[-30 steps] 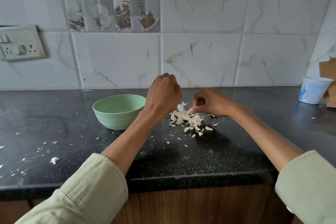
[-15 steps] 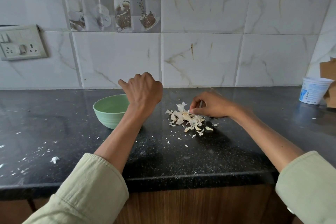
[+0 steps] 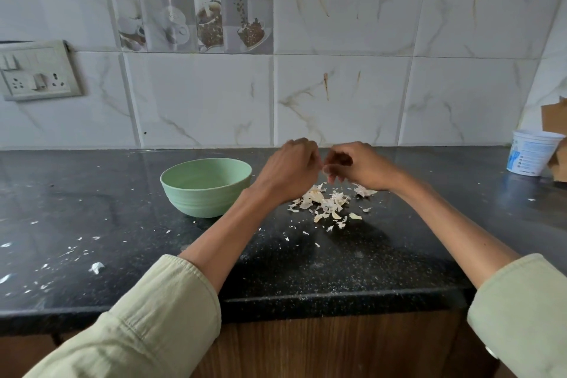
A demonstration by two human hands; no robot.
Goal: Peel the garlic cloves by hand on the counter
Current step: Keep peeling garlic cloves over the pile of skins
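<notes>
My left hand (image 3: 291, 170) and my right hand (image 3: 360, 167) meet fingertip to fingertip a little above the black counter (image 3: 306, 270). Their curled fingers pinch a small garlic clove between them, almost wholly hidden by the fingers. Right below lies a pile of pale garlic skins (image 3: 326, 204). A larger garlic piece (image 3: 365, 191) sits by my right wrist. A light green bowl (image 3: 205, 186) stands to the left of my left hand, and its inside is not visible from here.
A white plastic tub (image 3: 530, 153) and a piece of brown cardboard (image 3: 555, 118) stand at the far right against the tiled wall. A switch and socket plate (image 3: 36, 70) is on the wall at left. Small skin flakes (image 3: 96, 267) are scattered over the counter's left part.
My left hand swung left over the green bowl, then came back to the right to meet my right hand. My right hand rose from the skin pile, fingers now curled together.
</notes>
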